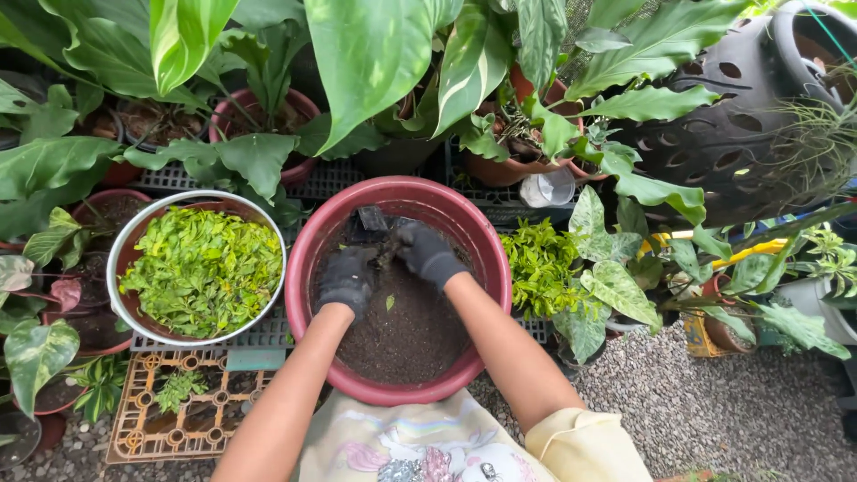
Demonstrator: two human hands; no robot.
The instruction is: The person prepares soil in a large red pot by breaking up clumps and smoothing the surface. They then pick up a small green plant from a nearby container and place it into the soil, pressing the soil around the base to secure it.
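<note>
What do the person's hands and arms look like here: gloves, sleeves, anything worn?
Both the left hand and the right hand wear dark grey to black knit gloves that end at the wrists and are dusted with soil. The forearms are bare. A pale yellow short sleeve shows on the right arm; no watch, band or jewellery is visible.

both hands wear dark grey, close-fitting knit gloves that end at the wrists: the left hand (346,278) and the right hand (428,253). the forearms are bare. a pale yellow sleeve (585,446) is rolled up at the right elbow, and the light garment (420,446) over the lap carries a pastel cartoon print
</note>
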